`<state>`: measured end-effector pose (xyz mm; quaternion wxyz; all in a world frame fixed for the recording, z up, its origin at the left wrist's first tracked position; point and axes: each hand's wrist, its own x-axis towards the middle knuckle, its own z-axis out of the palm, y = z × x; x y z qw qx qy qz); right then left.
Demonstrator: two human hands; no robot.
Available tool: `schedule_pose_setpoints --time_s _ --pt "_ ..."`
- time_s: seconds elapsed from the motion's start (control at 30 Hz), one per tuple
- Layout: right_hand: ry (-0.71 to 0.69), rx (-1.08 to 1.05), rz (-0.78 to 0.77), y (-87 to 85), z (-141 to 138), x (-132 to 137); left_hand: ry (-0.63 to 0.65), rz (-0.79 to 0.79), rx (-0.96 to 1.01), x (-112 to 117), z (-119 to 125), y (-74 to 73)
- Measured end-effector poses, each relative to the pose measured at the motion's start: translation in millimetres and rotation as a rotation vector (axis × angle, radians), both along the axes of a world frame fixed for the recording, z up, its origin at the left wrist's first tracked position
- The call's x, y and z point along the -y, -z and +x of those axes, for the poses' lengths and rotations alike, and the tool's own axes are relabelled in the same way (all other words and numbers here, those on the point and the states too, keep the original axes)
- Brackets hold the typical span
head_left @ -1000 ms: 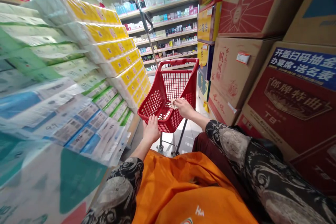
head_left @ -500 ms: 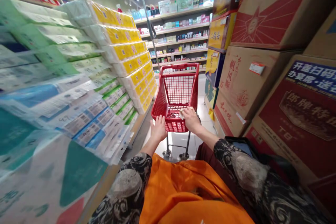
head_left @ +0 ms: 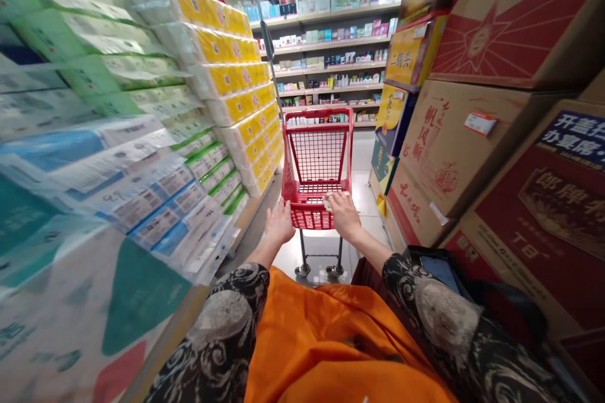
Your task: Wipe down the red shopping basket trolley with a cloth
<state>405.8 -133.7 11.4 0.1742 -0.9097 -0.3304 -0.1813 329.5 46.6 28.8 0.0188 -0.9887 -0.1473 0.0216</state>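
Note:
A red plastic shopping cart (head_left: 317, 157) stands in the narrow aisle ahead of me, straight on. My left hand (head_left: 280, 223) rests on the near left corner of its basket, fingers curled over the rim. My right hand (head_left: 344, 214) grips the near right rim and also holds a small pale crumpled piece, perhaps paper (head_left: 327, 203). Both arms wear dark patterned sleeves over an orange garment (head_left: 331, 340).
Stacked packs of tissue and paper rolls (head_left: 142, 119) line the left shelf. Large cardboard cartons (head_left: 472, 138) are piled on the right. Shelves of small goods (head_left: 326, 63) cross the far end. A grey pole (head_left: 265, 31) rises behind the cart. Tiled floor (head_left: 363, 164) shows beyond.
The cart has swung from angled to straight along the aisle and rolled a little farther forward. Both hands stayed on its near rim.

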Motion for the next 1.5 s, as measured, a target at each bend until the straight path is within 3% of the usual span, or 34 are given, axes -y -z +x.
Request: schedule_pose_setpoints --time_s 0.17,0.3,0.53,0.63,0.73,0.8,0.87,0.93,1.0,1.07,1.13,1.2,1.27,1.5 --pt "-0.153 -0.018 -0.049 -3.6 -9 -47 0.028 -0.043 -0.032 -9 -1 -5.7" --pt "-0.129 -0.092 -0.089 -9.6 -4 -72 0.033 -0.043 -0.066 -16 -1 -7.2" --pt "-0.249 0.054 -0.008 6.7 8 -41 0.014 -0.097 -0.069 -21 -3 -9.3" --pt "-0.310 0.209 0.008 11.8 4 -46 -0.072 -0.133 -0.027 -22 -18 5.7" --pt "-0.505 0.320 -0.033 22.3 -2 -61 -0.169 -0.143 -0.044 -19 -44 32.0" --pt "-0.615 0.329 -0.094 39.4 -6 -68 -0.198 -0.142 -0.078 -14 -61 46.6" --pt "-0.636 0.301 -0.157 64.1 -9 -66 -0.194 -0.141 -0.112 -9 -72 54.0" --pt "-0.587 0.272 -0.197 88.6 -11 -57 -0.164 -0.136 -0.135 -3 -76 54.7" --pt "-0.568 0.268 -0.198 102.1 -13 -46 -0.134 -0.121 -0.135 3 -72 51.7" --pt "-0.617 0.284 -0.160 97.6 -12 -35 -0.111 -0.095 -0.097 10 -64 48.5" --pt "-0.665 0.300 -0.098 79.3 -8 -29 -0.095 -0.070 -0.036 20 -56 47.1" --pt "-0.637 0.303 -0.047 60.4 -1 -26 -0.079 -0.060 0.015 31 -49 47.9" --pt "-0.598 0.294 -0.036 54.1 5 -23 -0.061 -0.064 0.027 43 -46 50.3" --pt "-0.505 0.198 -0.115 106.5 -12 -2 0.014 -0.020 -0.001 62 -51 56.7"
